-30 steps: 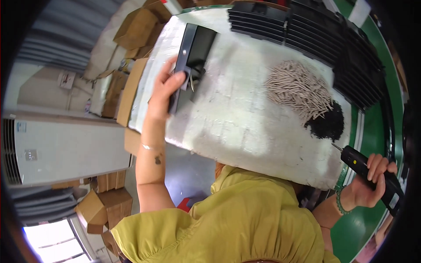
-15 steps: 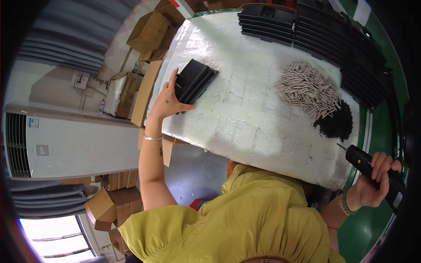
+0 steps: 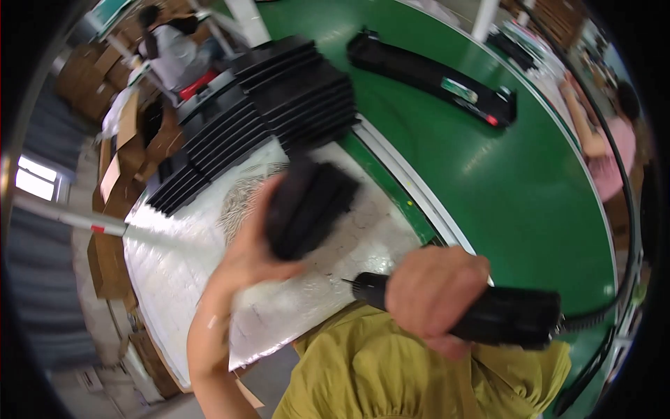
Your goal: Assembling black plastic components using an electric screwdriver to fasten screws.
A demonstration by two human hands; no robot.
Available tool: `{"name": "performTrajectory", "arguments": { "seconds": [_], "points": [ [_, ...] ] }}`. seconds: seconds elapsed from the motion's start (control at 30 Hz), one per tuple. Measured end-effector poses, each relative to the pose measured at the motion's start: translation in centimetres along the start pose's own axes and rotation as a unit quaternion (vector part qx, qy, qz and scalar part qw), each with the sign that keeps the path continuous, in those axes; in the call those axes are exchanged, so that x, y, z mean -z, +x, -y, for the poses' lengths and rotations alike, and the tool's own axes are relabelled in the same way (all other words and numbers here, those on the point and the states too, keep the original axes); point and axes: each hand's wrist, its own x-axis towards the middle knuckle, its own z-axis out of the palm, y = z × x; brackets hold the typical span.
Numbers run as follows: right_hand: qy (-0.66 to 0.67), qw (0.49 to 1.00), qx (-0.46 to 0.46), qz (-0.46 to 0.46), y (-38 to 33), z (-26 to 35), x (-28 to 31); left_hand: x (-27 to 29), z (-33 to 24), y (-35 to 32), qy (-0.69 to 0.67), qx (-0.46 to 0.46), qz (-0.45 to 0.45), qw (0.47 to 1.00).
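Centrally, a blurred black plastic part (image 3: 307, 209) is gripped in the left hand (image 3: 255, 255) above the white table (image 3: 174, 272), a black power screwdriver (image 3: 488, 314) is clasped by the right hand (image 3: 436, 293) over the table's near edge, stacked black panels (image 3: 279, 98) at its far edge, green conveyor belt (image 3: 516, 188) open beside it.

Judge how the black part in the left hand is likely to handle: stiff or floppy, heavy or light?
The black part looks rigid: it keeps a flat, ribbed shape although the left hand grips only its lower end. It seems fairly light, being lifted one-handed off the white table. Motion blur hides its surface, so slipperiness cannot be judged.
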Motion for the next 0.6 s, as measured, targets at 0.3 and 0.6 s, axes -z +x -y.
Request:
{"name": "performTrajectory", "arguments": {
  "seconds": [0.3,0.6],
  "points": [
    [-0.048,0.992,0.113,-0.016,-2.5,1.7,2.3,-23.9,-4.6,16.6,0.143,-0.233,0.205,0.940],
    [-0.044,0.999,0.023,0.005,-0.6,-0.7,4.8,3.9,3.3,7.7,0.230,-0.267,-0.153,0.923]
  ]
}}
